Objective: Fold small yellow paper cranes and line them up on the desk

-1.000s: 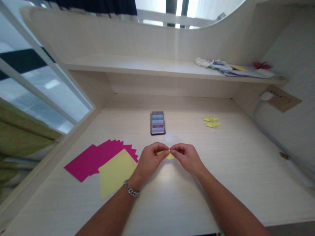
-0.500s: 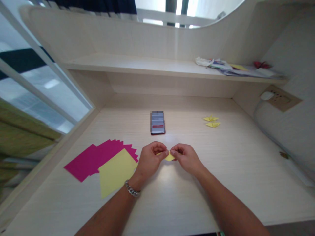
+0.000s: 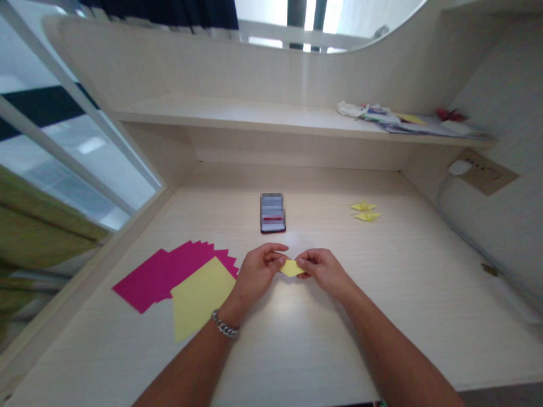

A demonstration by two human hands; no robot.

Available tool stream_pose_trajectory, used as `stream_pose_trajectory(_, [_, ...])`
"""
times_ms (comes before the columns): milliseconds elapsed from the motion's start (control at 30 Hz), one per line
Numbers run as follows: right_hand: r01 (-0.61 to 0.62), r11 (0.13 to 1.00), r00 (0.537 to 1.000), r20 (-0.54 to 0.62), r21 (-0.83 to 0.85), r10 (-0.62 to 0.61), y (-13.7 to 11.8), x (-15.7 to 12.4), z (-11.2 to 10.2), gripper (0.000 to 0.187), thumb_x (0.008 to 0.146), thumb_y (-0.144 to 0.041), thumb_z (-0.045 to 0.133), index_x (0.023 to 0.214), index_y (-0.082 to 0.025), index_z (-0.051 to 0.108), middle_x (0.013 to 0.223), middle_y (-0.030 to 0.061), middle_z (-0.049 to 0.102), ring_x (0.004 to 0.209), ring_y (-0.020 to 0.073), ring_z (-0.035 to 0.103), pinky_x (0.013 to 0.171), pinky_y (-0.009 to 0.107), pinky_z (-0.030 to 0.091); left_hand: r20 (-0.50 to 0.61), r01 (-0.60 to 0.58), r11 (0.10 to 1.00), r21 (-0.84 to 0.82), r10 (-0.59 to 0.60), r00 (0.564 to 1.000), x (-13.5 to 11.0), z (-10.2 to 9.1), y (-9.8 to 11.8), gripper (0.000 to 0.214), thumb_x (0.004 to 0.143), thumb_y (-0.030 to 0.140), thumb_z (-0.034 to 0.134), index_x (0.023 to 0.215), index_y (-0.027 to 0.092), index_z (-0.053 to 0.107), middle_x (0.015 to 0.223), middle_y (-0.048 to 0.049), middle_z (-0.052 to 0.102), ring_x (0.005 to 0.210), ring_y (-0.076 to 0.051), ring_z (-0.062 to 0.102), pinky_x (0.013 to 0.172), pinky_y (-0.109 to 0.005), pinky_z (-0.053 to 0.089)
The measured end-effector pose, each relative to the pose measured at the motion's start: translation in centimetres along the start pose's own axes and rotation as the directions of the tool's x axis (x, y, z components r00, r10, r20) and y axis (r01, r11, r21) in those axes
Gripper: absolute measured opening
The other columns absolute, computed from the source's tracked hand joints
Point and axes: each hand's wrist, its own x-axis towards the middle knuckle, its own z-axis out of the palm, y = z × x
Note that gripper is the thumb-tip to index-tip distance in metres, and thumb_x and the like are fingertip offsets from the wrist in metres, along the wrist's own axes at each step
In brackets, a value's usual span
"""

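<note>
A small piece of folded yellow paper (image 3: 292, 268) is held between my two hands, low over the middle of the desk. My left hand (image 3: 262, 267) pinches its left end between thumb and fingers, and the index finger stretches out above it. At the right end, my right hand (image 3: 321, 269) grips the paper with thumb and fingertips. The fingers cover both ends of the paper, so its full shape is hidden. Left of my left forearm lies a flat yellow sheet (image 3: 197, 299), partly over a fan of magenta sheets (image 3: 169, 274).
A phone (image 3: 272, 213) lies beyond my hands. Two small folded yellow paper figures (image 3: 365, 211) rest at the right. Papers (image 3: 407, 121) sit on the shelf (image 3: 254, 116) above the desk. A plugged-in cable (image 3: 443, 206) runs down the right wall from a socket.
My left hand has shifted slightly left along the folded paper and its index finger has straightened. More of the paper's middle shows between the hands.
</note>
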Motion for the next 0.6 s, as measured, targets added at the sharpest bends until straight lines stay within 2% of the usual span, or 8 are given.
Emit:
stream_pose_trajectory(100, [0.031,0.999,0.998,-0.049,-0.039,-0.033,0.2,0.2,-0.1,0.03,0.074,-0.043,0.065,0.076,-0.013,0.066,0.067,0.0032,0.065,0.058,0.013,0.06,0.06,0.027,0.049,-0.034,-0.001,1.0,-0.011,0.001,0.999,0.0,0.0,0.4,0.035,0.071,0.026,0.07,0.103,0.015,0.06,0.082,-0.0058,0.071,0.074,-0.018,0.068,0.067,-0.03,0.055])
stream_pose_trajectory(200, [0.062,0.994,0.996,-0.053,-0.086,-0.067,0.0,0.1,-0.1,0.027,0.076,-0.041,0.062,0.077,-0.014,0.065,0.068,0.0036,0.065,0.062,0.0141,0.06,0.06,0.027,0.047,-0.048,0.018,1.0,-0.014,-0.019,0.999,-0.1,0.0,0.7,0.04,0.068,0.02,0.071,0.105,0.015,0.057,0.084,-0.005,0.071,0.074,-0.017,0.068,0.069,-0.029,0.055])
stream_pose_trajectory(400, [0.185,0.926,0.979,-0.018,-0.329,-0.202,-1.0,-0.7,-0.1,0.014,0.076,-0.031,0.062,0.08,-0.018,0.067,0.077,0.0029,0.067,0.069,0.0148,0.058,0.065,0.027,0.044,0.047,-0.005,1.0,0.031,0.004,0.999,-0.3,0.0,0.3,0.049,0.07,0.016,0.069,0.116,0.017,0.053,0.073,0.0,0.068,0.067,-0.013,0.065,0.065,-0.025,0.052])
stream_pose_trajectory(500, [0.167,0.93,0.978,-0.068,-0.326,-0.2,-0.8,-0.6,0.0,0.014,0.076,-0.031,0.061,0.075,-0.017,0.065,0.072,0.0018,0.065,0.066,0.0144,0.056,0.062,0.026,0.043,0.04,-0.029,0.999,-0.028,0.03,0.999,-0.3,0.3,0.1,0.052,0.07,0.018,0.07,0.118,0.017,0.051,0.078,-0.0013,0.068,0.074,-0.014,0.066,0.069,-0.027,0.052])
stream_pose_trajectory(600, [0.145,0.962,0.973,-0.146,-0.229,-0.182,-0.3,-0.1,0.3,0.017,0.076,-0.034,0.061,0.074,-0.017,0.061,0.066,0.0008,0.061,0.06,0.0133,0.053,0.057,0.026,0.042,0.06,0.002,0.997,-0.081,0.003,0.998,-0.3,0.6,-0.2,0.051,0.068,0.02,0.073,0.114,0.017,0.052,0.084,-0.0039,0.07,0.079,-0.016,0.067,0.073,-0.029,0.053])
